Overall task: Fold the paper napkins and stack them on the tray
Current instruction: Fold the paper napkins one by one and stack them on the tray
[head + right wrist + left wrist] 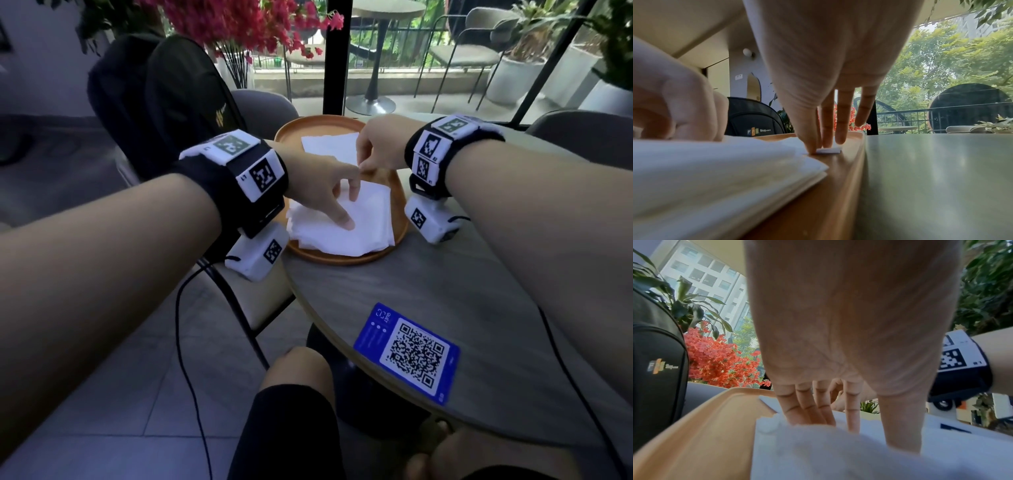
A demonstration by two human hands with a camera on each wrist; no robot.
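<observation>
Pinching with thumb and forefinger, the right hand grips the near right corner of a flat napkin lying on the far half of the tray; the right wrist view shows that small white corner nipped at the fingertips, low against the tray floor beside the rim. Left hand lies spread on the napkin stack, its fingers straight and pressing down on the top sheet, the thumb planted nearer the body.

Both napkins sit inside the round orange tray, which stands at the far left part of a round grey table. A blue card with a QR code lies near the table's front edge, well apart from the tray. A black backpack rests on the chair beyond the table's left side, red flowers rise behind it, and past a dark window post a terrace with a railing, another table, chairs and greenery shows.

Loosely squared, the stack has one corner pointing toward the person and another toward the tray's right rim, so it sits as a diamond. Beyond it, the single napkin runs longer from left to right, its near edge slanting toward the pinching fingers.
</observation>
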